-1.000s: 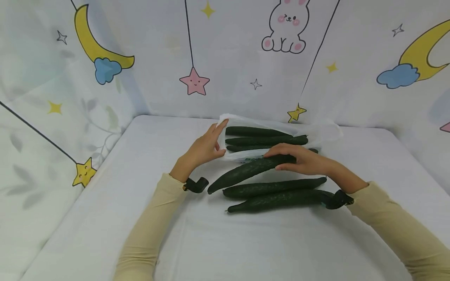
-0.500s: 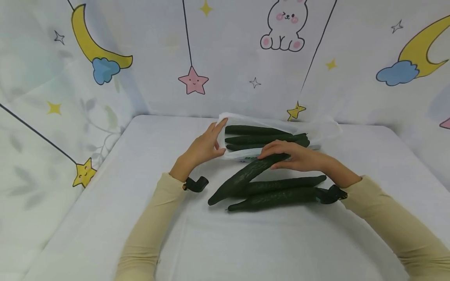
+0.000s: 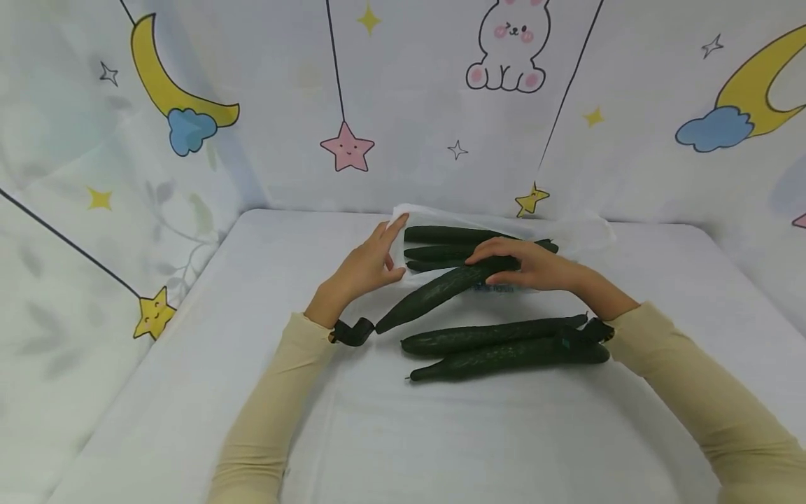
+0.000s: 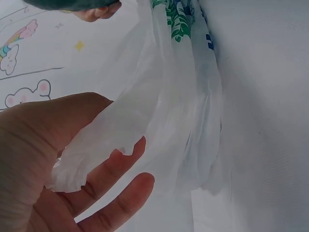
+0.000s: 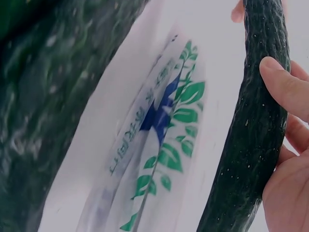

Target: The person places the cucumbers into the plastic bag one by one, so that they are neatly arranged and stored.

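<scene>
My left hand [image 3: 366, 264] is at the mouth of a thin white plastic bag [image 4: 166, 106], thumb and fingers spread apart and touching its edge. My right hand [image 3: 535, 267] grips a long dark green cucumber [image 3: 434, 292] near its far end. That cucumber slants across the front of the bag, its near end pointing down and left. Inside the bag lie several cucumbers [image 3: 453, 234], partly covered by my right hand. Two more cucumbers, one behind [image 3: 485, 336] and one in front [image 3: 504, 360], lie side by side on the table below my right wrist.
A white cloth covers the table [image 3: 441, 448]. Behind it hangs a white curtain [image 3: 415, 84] printed with moons, stars and a rabbit. Black wrist cameras stick out, the left camera [image 3: 352, 332] near the held cucumber's tip, the right camera [image 3: 585, 334] over the loose cucumbers.
My right hand has moved the gripped cucumber up and away toward the bag, after its near end dipped over the two loose cucumbers. The left hand has stayed at the bag's mouth.
</scene>
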{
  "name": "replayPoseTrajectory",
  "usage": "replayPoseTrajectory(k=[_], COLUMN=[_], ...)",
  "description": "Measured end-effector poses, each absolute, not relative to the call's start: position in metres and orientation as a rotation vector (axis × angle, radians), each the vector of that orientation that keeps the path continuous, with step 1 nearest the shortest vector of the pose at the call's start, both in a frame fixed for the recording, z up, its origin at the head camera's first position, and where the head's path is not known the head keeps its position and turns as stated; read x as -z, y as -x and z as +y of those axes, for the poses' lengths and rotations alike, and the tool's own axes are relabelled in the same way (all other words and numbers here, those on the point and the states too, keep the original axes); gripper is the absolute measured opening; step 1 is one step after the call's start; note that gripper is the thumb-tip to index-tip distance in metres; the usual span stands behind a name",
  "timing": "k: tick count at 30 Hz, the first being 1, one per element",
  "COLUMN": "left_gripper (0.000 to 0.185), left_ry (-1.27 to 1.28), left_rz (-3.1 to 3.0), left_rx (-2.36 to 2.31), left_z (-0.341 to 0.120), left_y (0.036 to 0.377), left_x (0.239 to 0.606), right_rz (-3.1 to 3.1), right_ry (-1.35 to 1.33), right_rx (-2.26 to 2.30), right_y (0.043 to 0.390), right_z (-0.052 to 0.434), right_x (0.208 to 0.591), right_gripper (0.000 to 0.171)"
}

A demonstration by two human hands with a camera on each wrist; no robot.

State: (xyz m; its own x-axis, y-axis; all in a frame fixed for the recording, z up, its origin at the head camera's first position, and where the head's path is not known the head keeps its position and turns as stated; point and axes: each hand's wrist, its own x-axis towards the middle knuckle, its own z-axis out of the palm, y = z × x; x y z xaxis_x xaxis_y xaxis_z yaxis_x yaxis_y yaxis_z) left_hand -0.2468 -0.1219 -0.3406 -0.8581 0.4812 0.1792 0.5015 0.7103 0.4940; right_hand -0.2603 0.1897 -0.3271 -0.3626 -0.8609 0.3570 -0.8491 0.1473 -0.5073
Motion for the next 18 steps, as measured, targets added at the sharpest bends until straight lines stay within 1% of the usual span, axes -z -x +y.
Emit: replayPoseTrajectory(k=[5,11,18], left_gripper=[0.087,0.087,0.086], left_ry=[0.835,0.830,0.822], left_rz=[-2.858,-2.876,-2.877], left_rx=[0.853,0.846,0.837], left_z=[-0.122,-0.123,-0.122], left_y=[0.248,0.247,0.246], left_x=[0.341,0.340,0.338], right_rz=[2.387,2.505,2.633], right_ry=[1.679,1.529,1.366], right_rx=[1.040,1.018,0.985], right_y=[0.270,0.276,0.266], right_z=[0.196,0.206,0.209], right_x=[0.332,0.337,0.325], right_gripper=[0.054,0.048,0.042])
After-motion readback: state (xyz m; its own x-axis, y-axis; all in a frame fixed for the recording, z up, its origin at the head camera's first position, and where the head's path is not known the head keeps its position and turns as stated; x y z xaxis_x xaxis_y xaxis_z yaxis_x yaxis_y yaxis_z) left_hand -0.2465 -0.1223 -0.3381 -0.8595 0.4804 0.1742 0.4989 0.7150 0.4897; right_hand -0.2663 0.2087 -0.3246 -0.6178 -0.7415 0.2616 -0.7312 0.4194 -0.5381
